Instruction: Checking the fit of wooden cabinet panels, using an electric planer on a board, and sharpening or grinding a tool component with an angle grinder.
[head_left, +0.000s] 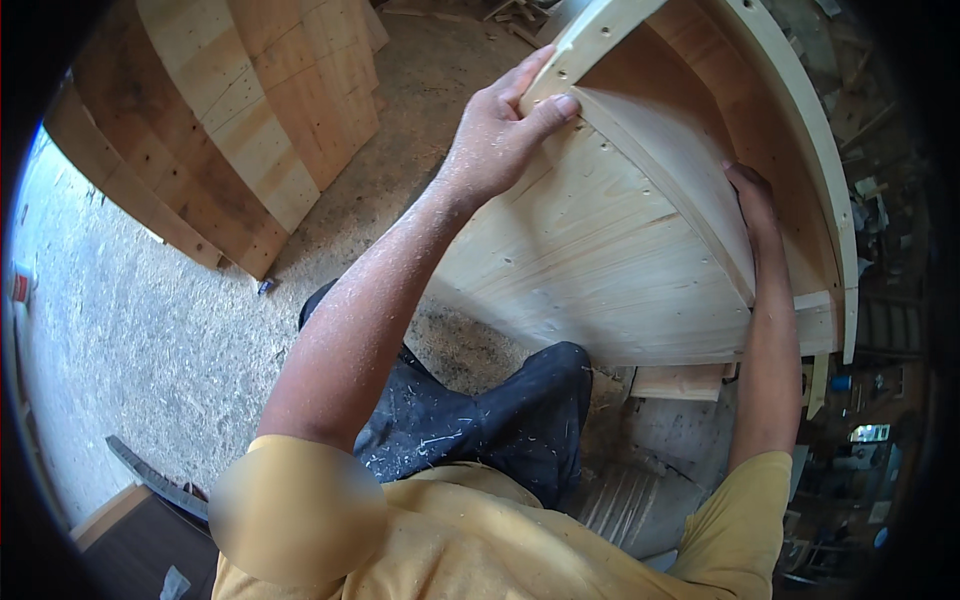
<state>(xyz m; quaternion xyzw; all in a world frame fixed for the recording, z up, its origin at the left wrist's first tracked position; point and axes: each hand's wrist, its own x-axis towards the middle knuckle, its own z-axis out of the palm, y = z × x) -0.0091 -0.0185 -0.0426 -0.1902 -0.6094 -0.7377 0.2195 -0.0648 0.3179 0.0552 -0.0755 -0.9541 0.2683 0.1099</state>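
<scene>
A large pale wooden cabinet frame, a box-like piece with panels and screw holes along its edges, stands tilted in front of me. My left hand is closed round its upper left corner, the thumb on the near face and the fingers over the outer edge. Farther right, my right hand reaches into the open side and grips the edge of an inner panel; its fingertips are partly hidden behind that panel. Sawdust clings to my left forearm.
Large joined plank panels stand on the floor at the upper left. Sawdust covers the concrete floor. Below the frame lies a wooden board. A dark panel with a wooden edge is at the lower left. Clutter fills the right side.
</scene>
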